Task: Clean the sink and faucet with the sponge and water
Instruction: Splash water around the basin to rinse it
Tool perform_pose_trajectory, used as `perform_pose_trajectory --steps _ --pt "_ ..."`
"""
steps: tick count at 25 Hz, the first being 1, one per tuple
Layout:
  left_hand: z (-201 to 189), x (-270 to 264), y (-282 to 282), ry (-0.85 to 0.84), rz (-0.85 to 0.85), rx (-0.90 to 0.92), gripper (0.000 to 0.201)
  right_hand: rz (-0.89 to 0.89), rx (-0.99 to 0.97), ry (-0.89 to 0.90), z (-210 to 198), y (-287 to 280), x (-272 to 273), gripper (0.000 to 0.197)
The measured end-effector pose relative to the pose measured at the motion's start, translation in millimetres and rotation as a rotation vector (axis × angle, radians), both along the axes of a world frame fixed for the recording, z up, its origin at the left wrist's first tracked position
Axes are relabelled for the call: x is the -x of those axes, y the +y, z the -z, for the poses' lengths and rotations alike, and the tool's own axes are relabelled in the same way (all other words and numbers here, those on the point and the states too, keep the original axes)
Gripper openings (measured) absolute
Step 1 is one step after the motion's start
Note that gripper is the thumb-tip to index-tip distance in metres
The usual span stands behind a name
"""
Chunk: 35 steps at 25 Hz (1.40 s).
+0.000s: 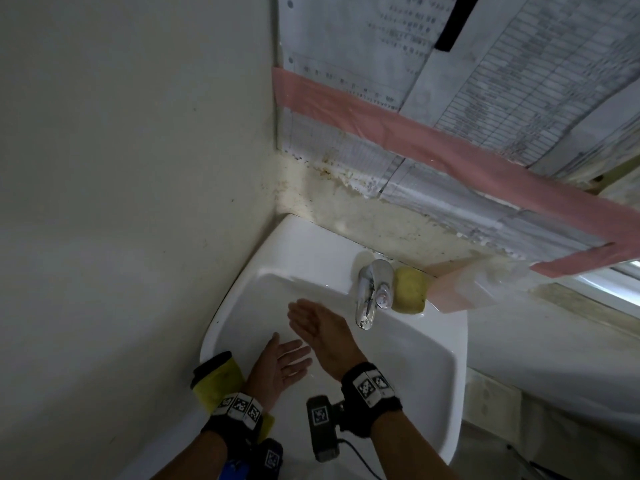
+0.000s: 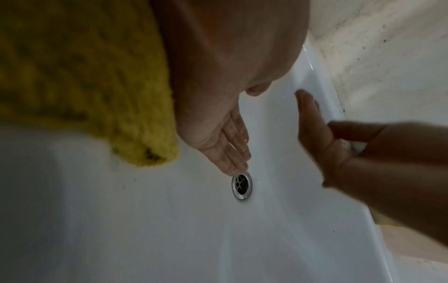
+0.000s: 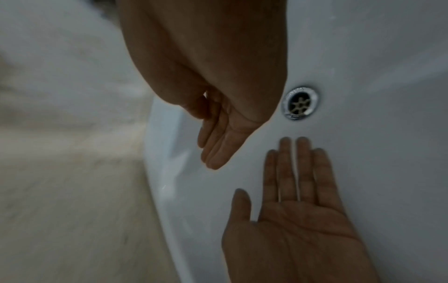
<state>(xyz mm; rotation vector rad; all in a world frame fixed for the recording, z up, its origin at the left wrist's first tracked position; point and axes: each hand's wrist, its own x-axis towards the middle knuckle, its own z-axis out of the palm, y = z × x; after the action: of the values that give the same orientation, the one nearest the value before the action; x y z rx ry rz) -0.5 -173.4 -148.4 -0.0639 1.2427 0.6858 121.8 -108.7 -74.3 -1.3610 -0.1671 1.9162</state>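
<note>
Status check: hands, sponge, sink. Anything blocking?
Left hand open, empty, over the basin. Right hand open, empty, beside the faucet. Sponge untouched on the sink ledge behind the faucet. Drain unobstructed.

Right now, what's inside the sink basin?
Inside the sink: both open hands, left hand and right hand, held over the metal drain. Neither holds anything. The sponge sits outside, on the rim beside the faucet. Whether water is running cannot be seen.

A shabby washroom corner: white wall-hung basin [image 1: 415,344], chrome tap [image 1: 372,292], stained wall [image 1: 363,209], taped-up paper sheets [image 1: 519,81] beyond the fingertips.
</note>
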Motion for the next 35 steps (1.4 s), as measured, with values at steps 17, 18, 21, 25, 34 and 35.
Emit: perform_pose_trajectory --steps 17,18,21,25,34,35 --pt "1 -2 2 -0.041 0.005 0.015 0.065 0.499 0.232 0.837 0 5 -70 0.051" --pt "1 -2 2 -0.043 0.003 0.013 0.065 0.487 0.21 0.828 1 2 -69 0.063" --pt "1 -2 0 -0.048 -0.003 0.008 0.065 0.489 0.152 0.748 2 -5 -53 0.08" --pt "-1 -1 0 -0.054 -0.018 0.011 0.066 0.455 0.105 0.42 -2 2 -14 0.049" --pt "-3 -1 0 -0.058 -0.021 0.002 0.065 0.335 0.089 0.28 -1 8 -10 0.046" --pt "-3 -1 0 -0.058 -0.021 0.003 0.065 0.346 0.111 0.278 4 2 -14 0.044"
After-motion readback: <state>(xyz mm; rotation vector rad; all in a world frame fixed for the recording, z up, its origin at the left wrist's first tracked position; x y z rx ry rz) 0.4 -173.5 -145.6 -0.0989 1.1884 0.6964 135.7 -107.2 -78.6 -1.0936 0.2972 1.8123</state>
